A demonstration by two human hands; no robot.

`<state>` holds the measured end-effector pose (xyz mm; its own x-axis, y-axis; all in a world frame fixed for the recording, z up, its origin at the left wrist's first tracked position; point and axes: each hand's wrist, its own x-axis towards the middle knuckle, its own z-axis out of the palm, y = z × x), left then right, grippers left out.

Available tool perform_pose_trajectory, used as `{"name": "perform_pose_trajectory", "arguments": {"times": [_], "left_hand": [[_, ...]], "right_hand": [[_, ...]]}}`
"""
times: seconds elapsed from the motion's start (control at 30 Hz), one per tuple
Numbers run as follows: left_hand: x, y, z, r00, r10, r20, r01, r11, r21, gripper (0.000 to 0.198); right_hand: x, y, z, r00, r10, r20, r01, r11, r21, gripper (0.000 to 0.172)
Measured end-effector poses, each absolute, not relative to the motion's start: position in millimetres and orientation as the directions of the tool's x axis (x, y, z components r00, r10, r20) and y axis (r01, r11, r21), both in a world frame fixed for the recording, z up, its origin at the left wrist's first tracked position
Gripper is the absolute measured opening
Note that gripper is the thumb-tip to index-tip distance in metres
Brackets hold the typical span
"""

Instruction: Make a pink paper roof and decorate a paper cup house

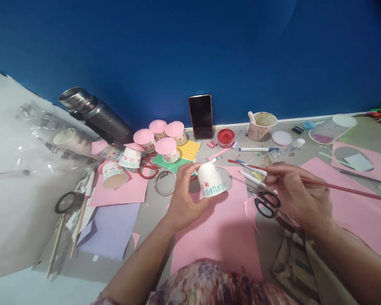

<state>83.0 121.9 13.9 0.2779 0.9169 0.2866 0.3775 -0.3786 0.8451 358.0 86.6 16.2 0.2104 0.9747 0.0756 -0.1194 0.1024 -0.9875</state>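
Observation:
My left hand (189,197) grips a white paper cup (209,176), turned upside down and tilted. Green zigzag strokes run round the cup's rim, with small red marks above them. Between the fingers of my right hand (300,195) is a paintbrush (320,183) with a long red handle, its tip pointing left toward the cup but apart from it. Pink paper (216,237) with a round hole lies beneath the cup. Black-handled scissors (266,203) rest close to my right hand. Red paint fills a small round tub (225,138) farther back.
Several decorated cups with pink paper tops (165,146) stand at the back left. A phone (200,116) leans on the blue wall. A dark flask (98,114) lies tilted at the left; a patterned cup (260,126) and a clear cup (335,129) are at the back right.

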Motion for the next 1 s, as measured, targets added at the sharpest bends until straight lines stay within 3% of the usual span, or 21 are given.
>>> {"name": "perform_pose_trajectory", "arguments": {"times": [0.1,0.23,0.5,0.63,1.0], "left_hand": [[88,119,8,0.264,0.915,0.307,0.361,-0.388,0.848,0.082],[91,117,3,0.258,0.928,0.27,0.356,-0.351,0.866,0.079],[87,119,3,0.244,0.934,0.262,0.36,-0.338,0.869,0.079],[88,119,2,0.224,0.938,0.263,0.337,-0.328,0.882,0.08],[89,120,-2,0.208,0.936,0.285,0.281,-0.336,0.899,0.076]], "right_hand": [[355,97,17,0.245,0.968,-0.048,-0.349,0.042,-0.936,0.025],[355,107,14,0.149,0.98,-0.134,-0.549,-0.031,-0.835,0.024],[355,104,6,0.069,0.982,-0.175,-0.511,-0.116,-0.852,0.03],[357,106,5,0.069,0.991,-0.117,-0.476,-0.07,-0.877,0.029],[362,113,7,0.078,0.984,-0.16,-0.583,-0.085,-0.808,0.025]]}}
